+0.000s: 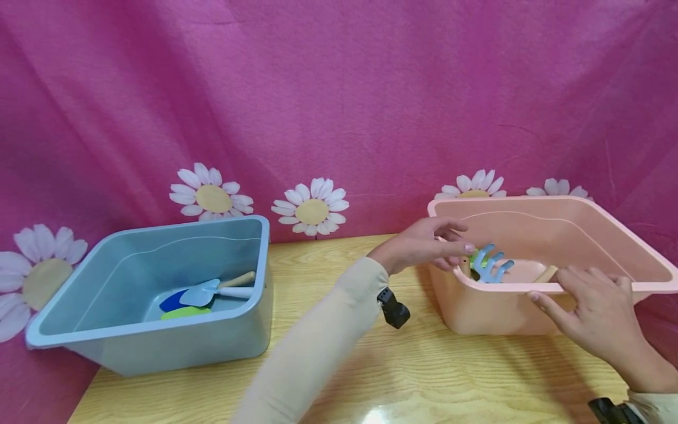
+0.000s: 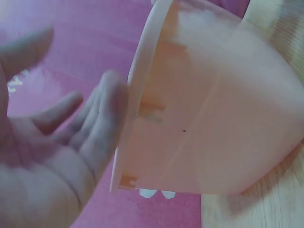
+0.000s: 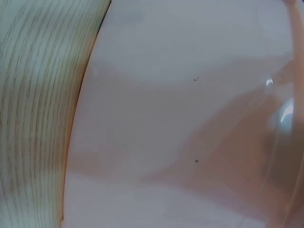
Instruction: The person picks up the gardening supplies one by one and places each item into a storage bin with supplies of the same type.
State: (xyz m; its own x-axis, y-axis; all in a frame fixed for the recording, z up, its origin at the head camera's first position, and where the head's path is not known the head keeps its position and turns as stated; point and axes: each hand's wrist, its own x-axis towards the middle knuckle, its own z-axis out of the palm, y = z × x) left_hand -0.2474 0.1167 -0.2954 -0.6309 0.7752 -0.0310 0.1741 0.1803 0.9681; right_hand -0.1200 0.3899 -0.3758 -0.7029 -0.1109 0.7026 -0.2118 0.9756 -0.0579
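My left hand (image 1: pixel 426 244) hovers over the near left corner of the pink tub (image 1: pixel 503 309), fingers loosely spread, nothing in them; the left wrist view also shows this hand (image 2: pixel 61 147) beside the tub's rim (image 2: pixel 142 71). The right hand (image 1: pixel 598 312) grips the near rim, its fingers bent over the edge and its thumb outside; the fingertips are hidden. Inside the tub are a blue hand rake (image 1: pixel 492 265), tines up, a partly hidden green piece (image 1: pixel 478 257) and a wooden handle (image 1: pixel 545 274). Only the tub's wall (image 3: pixel 142 118) and table show in the right wrist view.
At the left stands a blue tub (image 1: pixel 180 350) holding a light blue trowel (image 1: pixel 200 293), a dark blue piece (image 1: pixel 172 301), a green piece (image 1: pixel 185 312) and a wooden handle (image 1: pixel 238 280). The wooden table (image 1: pixel 339 377) meets a pink flowered cloth (image 1: pixel 339 106) behind.
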